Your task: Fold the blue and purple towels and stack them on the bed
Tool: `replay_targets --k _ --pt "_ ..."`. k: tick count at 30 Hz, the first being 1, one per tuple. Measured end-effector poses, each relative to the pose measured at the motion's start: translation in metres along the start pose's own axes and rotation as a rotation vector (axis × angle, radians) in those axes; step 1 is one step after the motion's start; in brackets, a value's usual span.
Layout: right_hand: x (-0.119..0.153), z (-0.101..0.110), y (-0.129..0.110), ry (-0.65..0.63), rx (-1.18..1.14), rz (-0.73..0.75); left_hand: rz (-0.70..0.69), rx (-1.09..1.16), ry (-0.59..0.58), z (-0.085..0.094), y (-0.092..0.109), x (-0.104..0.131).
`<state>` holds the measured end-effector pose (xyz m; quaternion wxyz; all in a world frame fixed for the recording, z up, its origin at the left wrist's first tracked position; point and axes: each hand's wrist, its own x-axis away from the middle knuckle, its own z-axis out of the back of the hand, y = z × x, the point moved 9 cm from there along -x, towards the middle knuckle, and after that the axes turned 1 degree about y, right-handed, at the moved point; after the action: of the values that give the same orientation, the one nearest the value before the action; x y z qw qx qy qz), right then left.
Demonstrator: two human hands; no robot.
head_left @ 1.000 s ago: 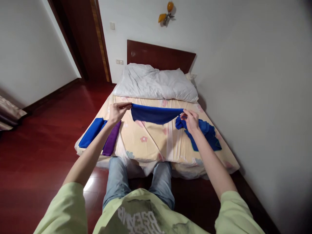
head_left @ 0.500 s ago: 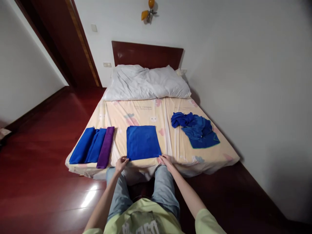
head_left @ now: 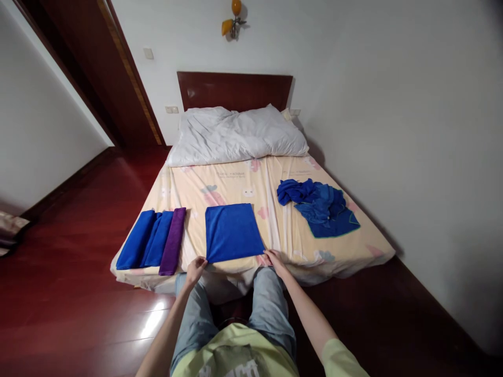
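Observation:
A blue towel [head_left: 234, 233], laid out as a flat, nearly square piece, lies at the front middle of the bed. My left hand [head_left: 196, 270] pinches its near left corner. At the near right corner, my right hand [head_left: 274, 261] has its fingertips closed on the cloth. The near edge looks straight between the two hands. To the left lie folded blue towels [head_left: 146, 240] side by side, with a narrow folded purple towel [head_left: 173, 242] along their right side. A crumpled heap of blue towels [head_left: 320, 205], one with a green edge, rests on the right.
The bed has a cream patterned sheet [head_left: 231, 180] that hangs over its front edge. A bunched white quilt [head_left: 239, 136] lies against the dark wooden headboard [head_left: 236, 90]. A white wall [head_left: 393, 131] runs along the bed's right side; dark red floor [head_left: 70, 251] lies to the left.
The blue towel's near edge looks straighter and slightly wider, its right corner drawn a little rightward with my right hand. Both hands stay at the corners. The camera view has shifted slightly.

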<state>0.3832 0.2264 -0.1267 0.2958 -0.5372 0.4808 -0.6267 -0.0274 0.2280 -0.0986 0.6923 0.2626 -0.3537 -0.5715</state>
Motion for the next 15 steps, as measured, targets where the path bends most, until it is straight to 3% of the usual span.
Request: replay_targets --k 3,6,11,15 --pt "0.000 -0.002 -0.003 -0.056 0.064 -0.013 -0.012 -0.049 -0.094 0.003 0.011 -0.014" --pt "-0.001 -0.008 -0.006 -0.127 0.109 -0.015 0.024 0.020 -0.140 0.008 0.028 -0.043" --pt "-0.011 -0.005 0.005 -0.116 0.133 -0.017 0.152 0.188 -0.109 0.006 0.048 -0.118" --pt "-0.022 0.000 0.020 -0.079 0.154 -0.023 0.141 0.208 -0.040 -0.003 0.061 -0.190"
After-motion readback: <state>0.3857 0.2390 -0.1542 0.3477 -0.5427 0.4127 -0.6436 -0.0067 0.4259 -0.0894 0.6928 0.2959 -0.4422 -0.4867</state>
